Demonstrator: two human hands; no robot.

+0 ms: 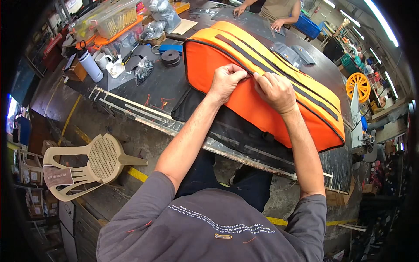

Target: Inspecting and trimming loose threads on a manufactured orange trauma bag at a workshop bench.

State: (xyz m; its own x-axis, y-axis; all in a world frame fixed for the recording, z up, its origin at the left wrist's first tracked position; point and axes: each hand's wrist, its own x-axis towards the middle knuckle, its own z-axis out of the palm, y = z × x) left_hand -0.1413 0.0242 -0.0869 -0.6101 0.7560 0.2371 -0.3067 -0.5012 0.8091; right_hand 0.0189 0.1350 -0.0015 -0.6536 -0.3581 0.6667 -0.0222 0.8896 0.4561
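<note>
A large orange and yellow bag [266, 105] with black piping lies on the dark worktable [166, 94], a black fabric panel showing beneath its near side. Both my hands meet at the black edging along its upper front seam. My left hand [229, 81] pinches at this edging with thumb and fingertips together. Close beside it, my right hand [276, 91] is closed with its fingers curled at the same strip. Whatever small part lies between the fingertips is hidden.
On the table's left stand a bottle [90, 65], a white mug [103, 60], a black tape roll [170, 57] and clear bins [118, 22]. A beige plastic chair [102, 159] is on the floor at left. Across the table, another person's hand [278, 24] rests on dark sheets.
</note>
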